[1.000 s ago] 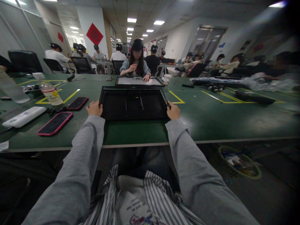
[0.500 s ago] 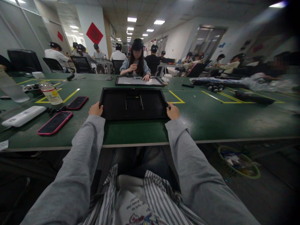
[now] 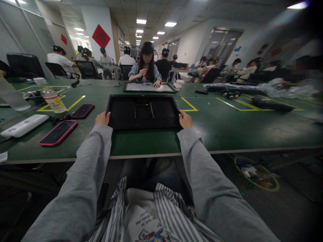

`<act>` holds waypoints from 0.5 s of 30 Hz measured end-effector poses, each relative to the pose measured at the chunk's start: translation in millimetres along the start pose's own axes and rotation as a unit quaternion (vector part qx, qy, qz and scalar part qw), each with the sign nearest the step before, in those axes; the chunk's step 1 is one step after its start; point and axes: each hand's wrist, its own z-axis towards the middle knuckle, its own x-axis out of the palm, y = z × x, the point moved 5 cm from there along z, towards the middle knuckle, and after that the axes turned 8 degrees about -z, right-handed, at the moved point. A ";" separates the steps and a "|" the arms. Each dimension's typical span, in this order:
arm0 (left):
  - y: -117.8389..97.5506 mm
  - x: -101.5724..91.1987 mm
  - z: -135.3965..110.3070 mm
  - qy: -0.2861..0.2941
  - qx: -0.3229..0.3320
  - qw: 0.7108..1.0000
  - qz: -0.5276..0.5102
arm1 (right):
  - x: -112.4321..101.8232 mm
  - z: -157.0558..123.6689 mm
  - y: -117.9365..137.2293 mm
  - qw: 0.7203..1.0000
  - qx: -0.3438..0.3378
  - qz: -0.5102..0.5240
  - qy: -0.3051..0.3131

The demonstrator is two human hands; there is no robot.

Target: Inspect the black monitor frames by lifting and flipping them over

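A large black rectangular panel (image 3: 143,111), like the back of a monitor, lies flat on the green table (image 3: 141,143) straight in front of me. My left hand (image 3: 102,118) is closed on its near left corner. My right hand (image 3: 185,120) is closed on its near right corner. Both arms wear grey sleeves. The panel's near edge sits a little back from the table's front edge.
Left of the panel lie two phones in red cases (image 3: 58,132), a white oblong device (image 3: 24,125) and a plastic bottle (image 3: 51,98). A person across the table works on a light panel (image 3: 148,87). Dark parts lie at right (image 3: 272,105). A green basket (image 3: 256,173) sits on the floor.
The panel's far edge, slightly raised a second ago, has come down flat. A thin dark thing that stuck up by my right hand no longer shows. Both hands stay at the near corners.
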 end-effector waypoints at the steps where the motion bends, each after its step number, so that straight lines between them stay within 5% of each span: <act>1: 0.5 0.3 0.4 0.001 -0.003 1.000 0.000 | 0.1 0.2 -0.3 1.000 0.000 0.000 0.000; 15: 5.3 0.6 -1.9 -0.014 -0.057 0.997 -0.043 | 0.8 -1.2 0.6 1.000 0.015 0.004 0.006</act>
